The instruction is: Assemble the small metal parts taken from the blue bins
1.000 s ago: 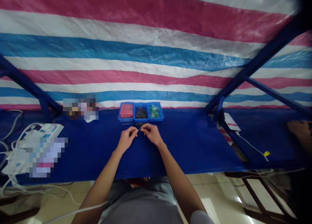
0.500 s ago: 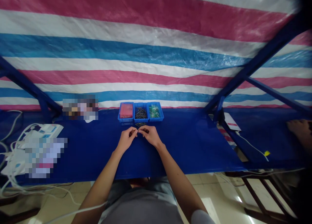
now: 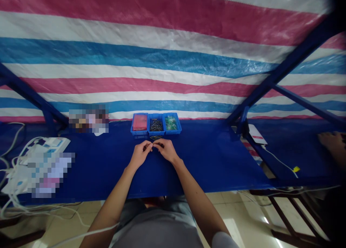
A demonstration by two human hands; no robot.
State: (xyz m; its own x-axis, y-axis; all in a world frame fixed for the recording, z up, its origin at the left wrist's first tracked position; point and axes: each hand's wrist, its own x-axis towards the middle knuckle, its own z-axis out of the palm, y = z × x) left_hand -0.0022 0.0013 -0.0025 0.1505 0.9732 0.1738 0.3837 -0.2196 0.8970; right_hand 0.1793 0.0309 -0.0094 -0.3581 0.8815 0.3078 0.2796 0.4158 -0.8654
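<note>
My left hand and my right hand meet over the blue table, each with thumb and forefinger pinched. Their fingertips touch or nearly touch, and whatever small thing they pinch is hidden. Just beyond them lies a small heap of thin dark metal pieces, perhaps screws. Behind the heap, the middle blue bin holds more of these pieces. On its left stands a blue bin with flat red packets; on its right, a blue bin contains green and clear plastic packets.
White power strips and cables lie at the left, beside a blurred-out item. A white phone-like device with a cable rests at the right. Another person's hand is at the far right. Blue frame bars slant before a striped sheet.
My right hand has moved slightly left and down, closing the small gap between the hands. The thin thing seen between the fingertips a second ago is now hidden. My left hand stays put.
</note>
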